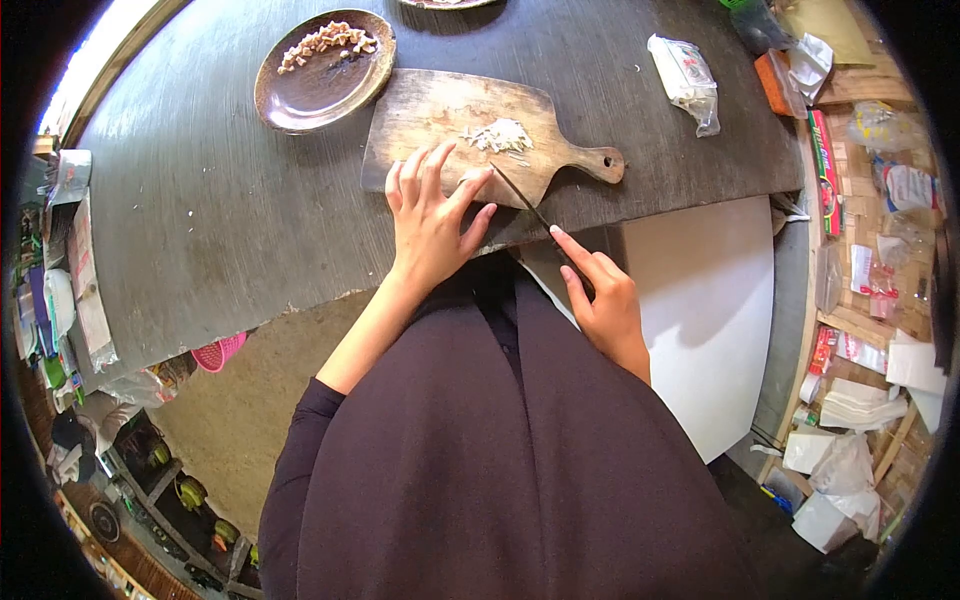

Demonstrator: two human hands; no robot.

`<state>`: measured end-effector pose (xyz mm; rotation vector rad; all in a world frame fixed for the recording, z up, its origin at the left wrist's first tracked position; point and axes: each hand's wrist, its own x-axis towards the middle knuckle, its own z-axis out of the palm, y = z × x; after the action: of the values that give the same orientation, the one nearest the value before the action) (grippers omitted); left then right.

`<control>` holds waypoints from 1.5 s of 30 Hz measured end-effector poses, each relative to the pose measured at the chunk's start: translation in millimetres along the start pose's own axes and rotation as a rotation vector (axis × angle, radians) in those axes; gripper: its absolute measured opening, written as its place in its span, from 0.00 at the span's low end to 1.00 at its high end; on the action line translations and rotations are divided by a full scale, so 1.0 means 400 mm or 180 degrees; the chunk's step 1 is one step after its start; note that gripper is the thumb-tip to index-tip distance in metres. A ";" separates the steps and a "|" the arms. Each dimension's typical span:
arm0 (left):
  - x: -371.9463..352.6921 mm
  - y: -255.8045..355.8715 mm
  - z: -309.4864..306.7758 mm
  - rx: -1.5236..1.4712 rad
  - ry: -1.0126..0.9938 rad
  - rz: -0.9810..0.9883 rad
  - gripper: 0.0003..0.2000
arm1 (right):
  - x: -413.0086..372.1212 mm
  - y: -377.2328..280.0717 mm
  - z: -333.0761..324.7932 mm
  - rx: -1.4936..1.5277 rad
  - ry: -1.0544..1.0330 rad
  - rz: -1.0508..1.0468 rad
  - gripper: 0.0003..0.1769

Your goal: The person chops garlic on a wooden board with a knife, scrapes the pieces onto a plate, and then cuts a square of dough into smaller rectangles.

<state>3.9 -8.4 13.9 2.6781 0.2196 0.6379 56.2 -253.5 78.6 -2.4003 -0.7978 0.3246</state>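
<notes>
A wooden cutting board (pixel 420 110) with a holed handle lies near the table's front edge. On it sits a small heap of finely chopped pale pieces (pixel 503 135). My left hand (pixel 432 215) rests over the board's near left part, its fingers spread and thumb apart. A small pale bit shows by its index finger, too small to name. My right hand (pixel 608 300) is closed round the handle of a knife (pixel 522 197), index finger stretched along it. The dark blade points up and left, its tip on the board beside the left fingertips, just below the heap.
A brown plate (pixel 320 95) with diced pieces (pixel 330 42) stands left of the board on the dark table (pixel 220 220). Another plate (pixel 445 3) is cut off at the top. A white plastic packet (pixel 686 80) lies to the right. Shelves with packages line the right wall (pixel 865 260).
</notes>
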 end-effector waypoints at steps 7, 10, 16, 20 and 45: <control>0.004 -0.009 0.001 -0.0171 -0.0112 -0.0081 0.21 | 0.006 -0.002 0.020 -0.0184 0.0104 -0.0053 0.30; 0.004 -0.008 -0.005 -0.0132 -0.0152 -0.0061 0.21 | 0.019 -0.010 0.026 -0.0265 0.0032 -0.0001 0.30; -0.006 -0.006 -0.028 -0.0068 0.0002 -0.0149 0.21 | 0.008 0.006 0.023 -0.0082 0.0228 -0.0168 0.30; -0.015 -0.019 -0.028 0.0082 0.0004 -0.0200 0.19 | 0.006 0.002 0.023 -0.0192 0.0076 -0.0098 0.30; -0.017 -0.023 -0.029 0.0040 -0.0043 -0.0261 0.18 | 0.007 0.016 0.080 -0.0297 0.0356 -0.0288 0.33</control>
<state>-8.0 2.1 17.0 2.6691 0.3291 0.5951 49.0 -241.4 48.8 -2.4353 -0.8841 0.1181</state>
